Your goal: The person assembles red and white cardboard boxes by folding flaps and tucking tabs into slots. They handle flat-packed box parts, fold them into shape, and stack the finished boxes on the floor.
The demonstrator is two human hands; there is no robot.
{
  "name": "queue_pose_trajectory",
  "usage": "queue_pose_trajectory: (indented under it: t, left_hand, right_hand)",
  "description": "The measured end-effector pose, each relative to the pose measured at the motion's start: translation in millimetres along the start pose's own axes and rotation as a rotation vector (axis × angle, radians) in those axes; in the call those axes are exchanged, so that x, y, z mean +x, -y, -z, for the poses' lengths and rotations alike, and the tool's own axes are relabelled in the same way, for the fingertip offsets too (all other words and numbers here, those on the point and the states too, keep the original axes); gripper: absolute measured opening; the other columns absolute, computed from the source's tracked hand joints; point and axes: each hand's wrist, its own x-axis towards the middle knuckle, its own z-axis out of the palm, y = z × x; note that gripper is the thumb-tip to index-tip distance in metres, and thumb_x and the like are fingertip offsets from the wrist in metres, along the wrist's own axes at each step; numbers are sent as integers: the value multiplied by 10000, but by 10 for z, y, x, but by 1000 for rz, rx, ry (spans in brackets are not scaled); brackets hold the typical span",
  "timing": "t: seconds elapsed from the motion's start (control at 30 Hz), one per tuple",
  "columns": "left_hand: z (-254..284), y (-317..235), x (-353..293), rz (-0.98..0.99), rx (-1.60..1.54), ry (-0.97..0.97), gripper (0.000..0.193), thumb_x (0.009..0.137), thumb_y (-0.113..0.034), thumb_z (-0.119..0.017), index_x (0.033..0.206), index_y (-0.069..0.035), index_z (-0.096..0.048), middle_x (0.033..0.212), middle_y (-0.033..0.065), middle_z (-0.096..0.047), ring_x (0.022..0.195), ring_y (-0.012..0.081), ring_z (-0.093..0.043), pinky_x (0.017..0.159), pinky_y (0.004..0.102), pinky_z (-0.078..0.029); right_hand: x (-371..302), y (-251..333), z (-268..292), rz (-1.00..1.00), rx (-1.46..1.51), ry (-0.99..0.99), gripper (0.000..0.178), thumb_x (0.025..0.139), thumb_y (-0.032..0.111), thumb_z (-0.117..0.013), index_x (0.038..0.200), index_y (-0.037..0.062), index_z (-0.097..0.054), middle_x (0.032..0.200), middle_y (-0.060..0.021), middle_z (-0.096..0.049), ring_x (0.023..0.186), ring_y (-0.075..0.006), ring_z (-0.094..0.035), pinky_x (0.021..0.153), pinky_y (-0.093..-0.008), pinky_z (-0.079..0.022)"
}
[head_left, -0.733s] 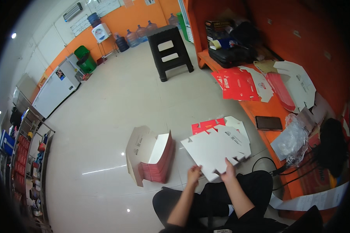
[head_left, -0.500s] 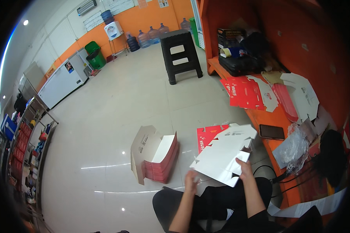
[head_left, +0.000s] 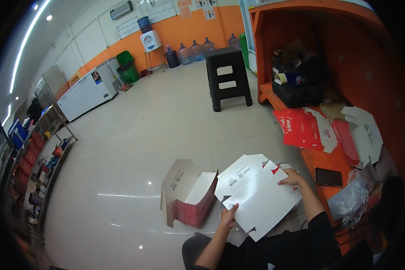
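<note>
Above my lap I hold a flat, die-cut cardboard box blank (head_left: 261,198), white side up with small dark print on its upper flap. My left hand (head_left: 229,216) pinches its left edge, thumb on top. At the upper right edge my right hand (head_left: 293,177) grips it by the notched tabs, where a bit of red shows. Just left of the blank, a stack of red-edged box blanks (head_left: 195,207) rests on the floor, with a raised printed flap along its left side. Whatever lies beneath the held blank is mostly hidden.
An orange bench (head_left: 317,164) on my right bears red box blanks (head_left: 301,130), white blanks (head_left: 366,135), a phone (head_left: 328,177) and crumpled clear plastic (head_left: 350,200). A black stool (head_left: 229,78) stands ahead. Far left are a loaded shelf rack (head_left: 40,166) and a chest freezer (head_left: 87,94).
The blank has turned and its printed flap now points up and left. My left hand has taken hold of its left edge; my right hand has moved up. The whole view has shifted.
</note>
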Motion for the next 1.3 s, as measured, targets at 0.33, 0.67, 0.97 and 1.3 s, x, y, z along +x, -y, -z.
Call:
queue_pose_trajectory:
  t: [0.33,0.67,0.97,1.3]
  left_hand:
    - [-245,852,85,-18,-349,-498,332,849,-31,-622,1158,28,-513,1119,107,-589,1013,215,-570,876,345,-458]
    - [21,1119,191,179,-350,-316,297,856,-129,-636,1122,-68,-518,1078,71,-597,975,212,-587,886,385,-464]
    - [-100,869,-158,361,-168,-202,434,842,-154,-631,1192,-4,-421,1149,113,-506,1086,225,-501,939,452,-424]
    - [-184,797,-533,163,68,-295,792,818,-187,-656,1399,33,-167,1421,235,-200,1347,339,-208,1079,473,-245]
  right_hand:
    - [-860,649,-1177,39,-710,128,980,560,453,-804,1340,44,-376,1336,-217,-369,1246,-348,-360,955,-468,-394]
    - [-1024,-169,-1487,129,-848,21,182,757,34,-552,931,-12,-524,995,-161,-527,972,-296,-532,704,-372,-525]
    - [-791,-788,-990,117,-640,165,130,615,54,-660,736,7,-644,816,-208,-635,815,-355,-626,735,-391,-521]
    - [-857,-665,-1173,147,-849,45,78,716,46,-591,752,30,-659,805,-156,-648,793,-303,-642,681,-387,-526]
